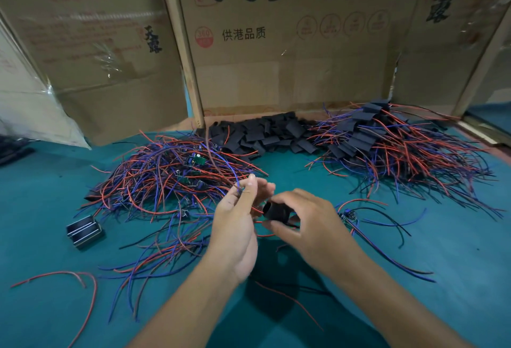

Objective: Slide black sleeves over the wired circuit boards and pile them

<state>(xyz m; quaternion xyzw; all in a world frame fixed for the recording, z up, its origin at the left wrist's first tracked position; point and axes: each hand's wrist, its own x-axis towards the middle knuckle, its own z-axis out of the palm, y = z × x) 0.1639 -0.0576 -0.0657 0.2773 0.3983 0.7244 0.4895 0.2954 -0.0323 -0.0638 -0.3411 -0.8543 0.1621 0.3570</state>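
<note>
Gaping toward the left hand, the black sleeve (276,210) sat pinched in the right hand (309,223), thumb below and fingers curled over its top, its round mouth squeezed open. Its long axis ran roughly left to right, lined up with the gap between the two hands. The left hand (235,226) stood just beside that mouth, fingers mostly straight and upright, with the thumb and a fingertip nipping red and blue wires (255,210) that led toward the opening; the board on those wires was hidden behind the fingers, so I could not tell whether it had entered the sleeve. The hands were close together, nearly touching, above the green table (456,251).

Judging from this, the coming move turned on feeding the wired end rightward along the sleeve's axis, the left hand being the one to push and the right to keep the tube round and steady. A mouth that collapsed, or wires fanning out, would likely snag the entry.

Farther left lay the heap of unsleeved wired boards (171,179), green boards showing among the tangle. Behind the hands lay the loose sleeves (265,133), and to the right rose the finished pile (387,143), well apart from the right hand. One bare wired board (349,215) lay just beside the right wrist. A small black metal block (84,230) rested at the left, and cardboard cartons (276,43) walled the back.
</note>
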